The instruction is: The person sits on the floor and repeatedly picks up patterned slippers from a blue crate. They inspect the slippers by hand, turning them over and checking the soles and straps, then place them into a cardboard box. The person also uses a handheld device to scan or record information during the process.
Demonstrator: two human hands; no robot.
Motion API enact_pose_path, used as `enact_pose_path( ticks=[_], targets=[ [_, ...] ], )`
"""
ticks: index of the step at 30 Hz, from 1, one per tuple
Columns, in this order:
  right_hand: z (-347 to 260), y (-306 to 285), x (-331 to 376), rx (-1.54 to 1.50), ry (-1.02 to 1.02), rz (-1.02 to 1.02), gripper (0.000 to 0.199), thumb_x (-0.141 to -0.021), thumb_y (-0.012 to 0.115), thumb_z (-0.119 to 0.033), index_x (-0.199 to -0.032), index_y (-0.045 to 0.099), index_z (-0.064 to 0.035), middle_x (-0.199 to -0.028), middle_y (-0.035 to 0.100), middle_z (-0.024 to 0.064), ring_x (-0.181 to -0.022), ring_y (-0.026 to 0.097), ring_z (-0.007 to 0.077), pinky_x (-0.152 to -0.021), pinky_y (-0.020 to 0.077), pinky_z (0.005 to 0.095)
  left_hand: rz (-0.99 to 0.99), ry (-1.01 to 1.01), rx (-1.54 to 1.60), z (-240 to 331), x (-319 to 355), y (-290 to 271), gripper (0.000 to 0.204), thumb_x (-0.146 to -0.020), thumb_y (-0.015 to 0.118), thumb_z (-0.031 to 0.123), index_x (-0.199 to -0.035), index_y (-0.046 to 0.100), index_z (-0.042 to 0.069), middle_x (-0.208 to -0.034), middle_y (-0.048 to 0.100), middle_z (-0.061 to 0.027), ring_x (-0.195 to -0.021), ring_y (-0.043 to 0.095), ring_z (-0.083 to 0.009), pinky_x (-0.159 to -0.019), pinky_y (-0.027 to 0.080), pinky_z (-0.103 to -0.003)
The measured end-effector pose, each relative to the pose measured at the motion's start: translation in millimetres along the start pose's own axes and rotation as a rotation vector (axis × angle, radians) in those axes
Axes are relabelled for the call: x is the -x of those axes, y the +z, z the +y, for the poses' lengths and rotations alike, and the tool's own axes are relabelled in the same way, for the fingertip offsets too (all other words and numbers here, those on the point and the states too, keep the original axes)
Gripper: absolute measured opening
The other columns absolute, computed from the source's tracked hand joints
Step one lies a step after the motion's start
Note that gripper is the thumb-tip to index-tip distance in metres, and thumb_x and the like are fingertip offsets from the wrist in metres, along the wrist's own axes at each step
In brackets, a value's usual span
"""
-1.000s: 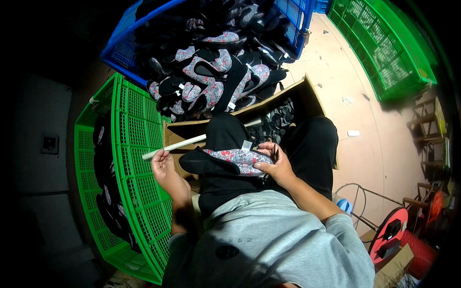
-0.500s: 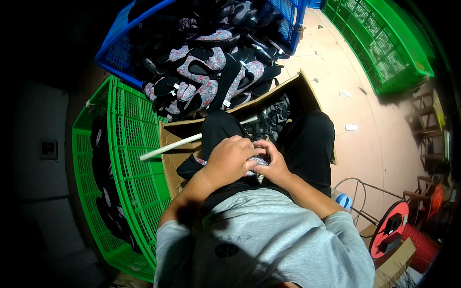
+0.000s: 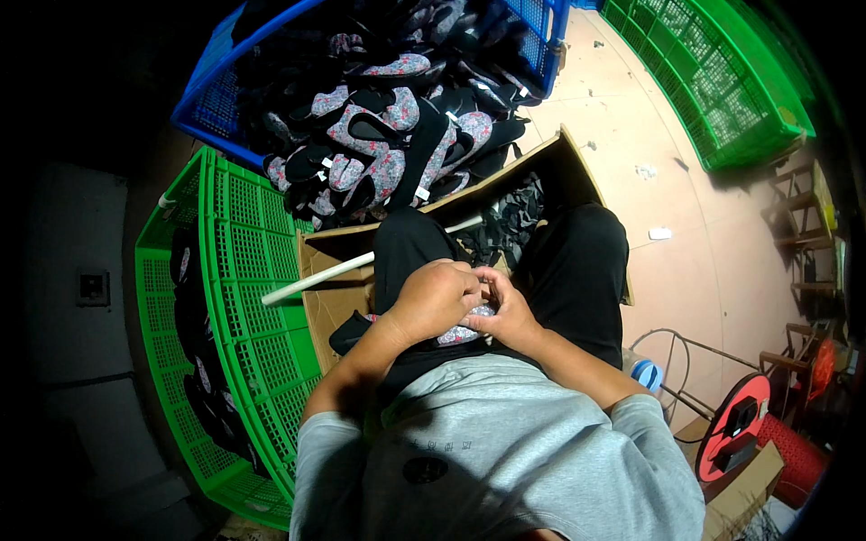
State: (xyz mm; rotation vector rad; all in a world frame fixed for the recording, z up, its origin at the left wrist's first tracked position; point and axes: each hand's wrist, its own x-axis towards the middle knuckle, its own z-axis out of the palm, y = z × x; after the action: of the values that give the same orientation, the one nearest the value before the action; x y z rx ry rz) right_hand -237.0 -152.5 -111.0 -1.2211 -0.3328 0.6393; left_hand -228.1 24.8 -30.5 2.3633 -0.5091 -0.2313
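In my lap lies a floral-patterned cloth shoe (image 3: 462, 336), grey with red spots, partly covered by my hands. A black end pokes out to the left beneath my left forearm. My left hand (image 3: 435, 299) is closed over the shoe from above, its fingers curled toward the right hand. My right hand (image 3: 508, 316) grips the shoe's right side, with thumb and bent fingers meeting the left fingertips. Anything small pinched between the fingers is hidden.
Ahead, a blue crate (image 3: 216, 113) brims with similar shoes (image 3: 365, 131). A green crate (image 3: 257, 361) stands at my left, another (image 3: 722, 99) far right. Between my knees sits a cardboard box (image 3: 577, 167) with black scraps (image 3: 505, 221) and a white pole (image 3: 320, 278). A red disc (image 3: 732, 428) stands right.
The shoe has turned or shifted slightly in my lap, showing more floral cloth below my fingers. Both hands stay together, with the fingers slightly moved.
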Motion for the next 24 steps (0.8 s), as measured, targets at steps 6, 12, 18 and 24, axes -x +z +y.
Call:
enact_pose_path(
  ticks=[6,12,18,24],
  targets=[
    [0,-18,-4,-0.065,0.098,-0.064,0.077,-0.077,0.082,-0.005,-0.139,0.036,-0.0043,-0.112,0.058,0.0059,-0.104,0.055,0.0116,-0.092,0.046,0.0285,0.224,-0.16,0.177,-8,12,21,0.01,-0.083,0.064,0.01,-0.082,0.063,0.001,-0.078,0.058,-0.0126,-0.072,0.059,-0.0301,-0.064,0.046,-0.037],
    [4,-41,3,0.053,0.156,-0.111,0.043,-0.103,0.049,-0.034,-0.132,0.042,-0.0023,-0.101,0.058,0.0064,-0.093,0.055,0.0124,-0.087,0.0457,0.0274,0.301,-0.177,0.269,-20,17,28,0.006,-0.086,0.062,0.005,-0.084,0.06,-0.001,-0.078,0.056,-0.0103,-0.07,0.056,-0.0235,-0.063,0.044,-0.032],
    [-21,-41,12,0.224,0.29,-0.16,0.047,-0.106,0.039,-0.042,-0.126,0.051,-0.0013,-0.1,0.058,0.0062,-0.093,0.053,0.0139,-0.085,0.0452,0.0281,0.281,-0.196,0.312,-29,16,35,0.007,-0.088,0.062,0.005,-0.085,0.059,-0.001,-0.078,0.055,-0.0089,-0.07,0.055,-0.0191,-0.063,0.044,-0.03],
    [-22,-43,9,0.134,0.374,-0.306,0.043,-0.104,0.045,-0.037,-0.133,0.055,-0.0073,-0.104,0.059,0.0003,-0.089,0.049,0.0088,-0.078,0.0437,0.0239,0.236,-0.212,0.3,-27,15,37,0.007,-0.087,0.062,0.005,-0.085,0.059,-0.002,-0.079,0.056,-0.0102,-0.072,0.057,-0.0214,-0.065,0.045,-0.031]
  ],
)
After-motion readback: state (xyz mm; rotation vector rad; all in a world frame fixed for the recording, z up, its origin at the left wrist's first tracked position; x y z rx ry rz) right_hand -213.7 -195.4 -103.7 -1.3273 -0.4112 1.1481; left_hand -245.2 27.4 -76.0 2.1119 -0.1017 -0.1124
